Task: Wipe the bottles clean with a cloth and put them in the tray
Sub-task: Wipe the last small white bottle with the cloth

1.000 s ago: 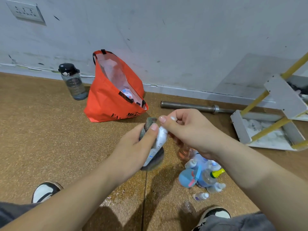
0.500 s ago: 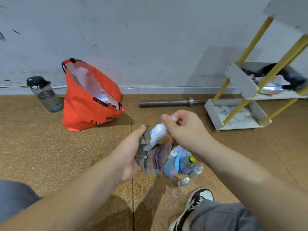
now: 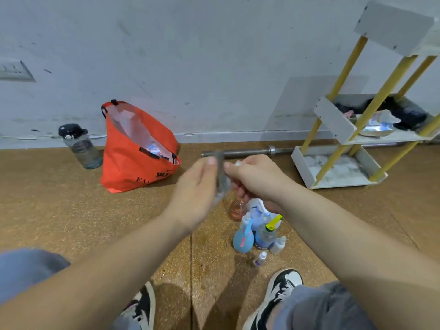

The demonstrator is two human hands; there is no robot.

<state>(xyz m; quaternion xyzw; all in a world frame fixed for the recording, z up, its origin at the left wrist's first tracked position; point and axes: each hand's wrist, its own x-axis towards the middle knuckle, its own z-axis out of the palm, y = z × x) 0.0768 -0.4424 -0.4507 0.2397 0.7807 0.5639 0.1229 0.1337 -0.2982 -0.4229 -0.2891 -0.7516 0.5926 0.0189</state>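
Cloth has risen, pinched in left hand; right hand curls round bottle.

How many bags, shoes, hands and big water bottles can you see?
Orange bag: 1
Shoes: 2
Hands, left hand and right hand: 2
Water bottle: 1
Total: 6
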